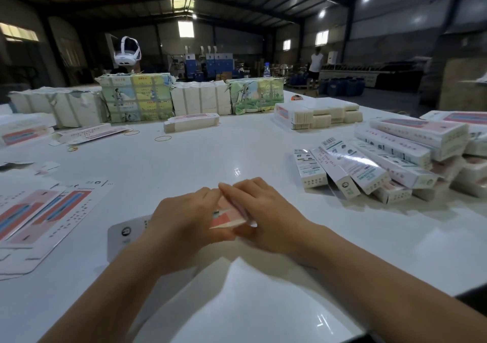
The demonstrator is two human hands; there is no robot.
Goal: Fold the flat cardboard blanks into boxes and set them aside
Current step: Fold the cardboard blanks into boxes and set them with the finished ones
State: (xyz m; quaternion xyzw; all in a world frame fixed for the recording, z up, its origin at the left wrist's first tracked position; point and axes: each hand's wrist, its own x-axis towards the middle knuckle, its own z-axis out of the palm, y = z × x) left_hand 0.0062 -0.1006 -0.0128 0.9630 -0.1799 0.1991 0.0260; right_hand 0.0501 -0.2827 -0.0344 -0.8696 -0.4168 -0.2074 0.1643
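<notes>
- Cardboard blank (226,214), pink and white, sits at the near middle of the white table (210,158), caught between both hands.
- Left hand (184,217) curls round its left part; right hand (259,214) pinches the folded end.
- Risk: glossy card slipping, creasing crooked, or popping open again.
- Finished boxes (374,168) pile up on the right.

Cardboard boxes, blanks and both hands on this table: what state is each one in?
Left hand: grips the blank.
Right hand: fingers curled round the blank.
Blank: partly folded, held between both hands.
Finished boxes: folded, piled on the right.
Flat blanks: unfolded, lying on the left.
</notes>
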